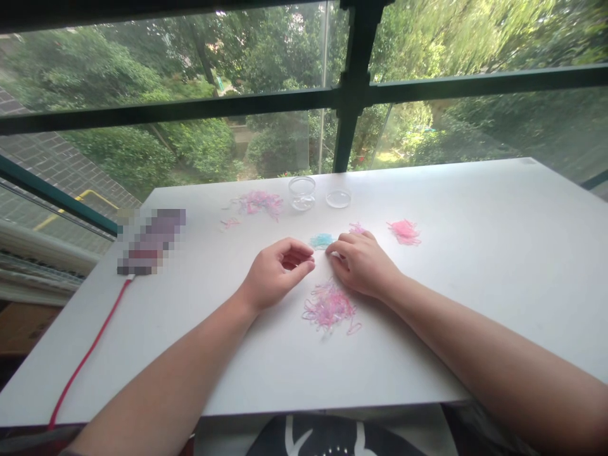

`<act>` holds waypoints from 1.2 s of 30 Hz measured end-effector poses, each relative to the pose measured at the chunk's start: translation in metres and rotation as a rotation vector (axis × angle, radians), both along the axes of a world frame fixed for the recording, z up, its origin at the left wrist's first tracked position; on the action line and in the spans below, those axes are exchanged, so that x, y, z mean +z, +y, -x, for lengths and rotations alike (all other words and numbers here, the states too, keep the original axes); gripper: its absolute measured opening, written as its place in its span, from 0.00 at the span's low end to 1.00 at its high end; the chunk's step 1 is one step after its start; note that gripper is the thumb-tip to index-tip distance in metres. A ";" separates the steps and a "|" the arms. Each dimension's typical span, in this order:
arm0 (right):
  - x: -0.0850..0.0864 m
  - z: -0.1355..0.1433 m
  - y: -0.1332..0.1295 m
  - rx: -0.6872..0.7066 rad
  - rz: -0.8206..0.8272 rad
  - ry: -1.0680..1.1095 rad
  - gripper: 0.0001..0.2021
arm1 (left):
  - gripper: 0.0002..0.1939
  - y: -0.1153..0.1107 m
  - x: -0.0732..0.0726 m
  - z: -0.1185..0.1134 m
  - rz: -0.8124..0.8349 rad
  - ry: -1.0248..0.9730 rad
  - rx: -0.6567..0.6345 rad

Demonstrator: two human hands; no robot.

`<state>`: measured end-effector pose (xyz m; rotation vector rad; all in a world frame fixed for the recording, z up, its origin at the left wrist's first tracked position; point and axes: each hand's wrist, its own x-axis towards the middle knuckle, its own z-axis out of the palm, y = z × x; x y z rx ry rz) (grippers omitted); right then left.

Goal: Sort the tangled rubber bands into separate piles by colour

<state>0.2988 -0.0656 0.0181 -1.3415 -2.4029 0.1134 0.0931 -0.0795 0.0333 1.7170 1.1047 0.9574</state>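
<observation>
My left hand hovers just left of a small blue pile of rubber bands. Its fingers curl toward the thumb in a pinch, and whatever may be between the tips is too small to make out. Beside the blue pile's right edge, my right hand is bent down with thumb and fingertips drawn together; what they hold cannot be seen. A mixed heap of pink and purple rubber bands lies in front of both hands. Partly hidden behind the right hand is a pinkish-purple pile. Farther right lies a pink pile.
Toward the back of the white table stand a clear round container and a clear shallow dish or lid. Another loose pile and a few scattered bands lie back left. A red cable runs to a blurred-out object.
</observation>
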 end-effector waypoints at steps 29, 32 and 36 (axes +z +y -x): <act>0.006 0.008 -0.017 0.255 0.119 0.502 0.03 | 0.09 -0.003 -0.001 -0.004 0.007 0.014 -0.103; 0.006 0.007 -0.017 0.250 0.119 0.504 0.04 | 0.09 -0.002 0.000 -0.003 -0.004 0.037 -0.099; 0.008 0.005 -0.016 0.229 0.119 0.507 0.04 | 0.11 -0.001 0.001 -0.001 -0.032 0.040 -0.049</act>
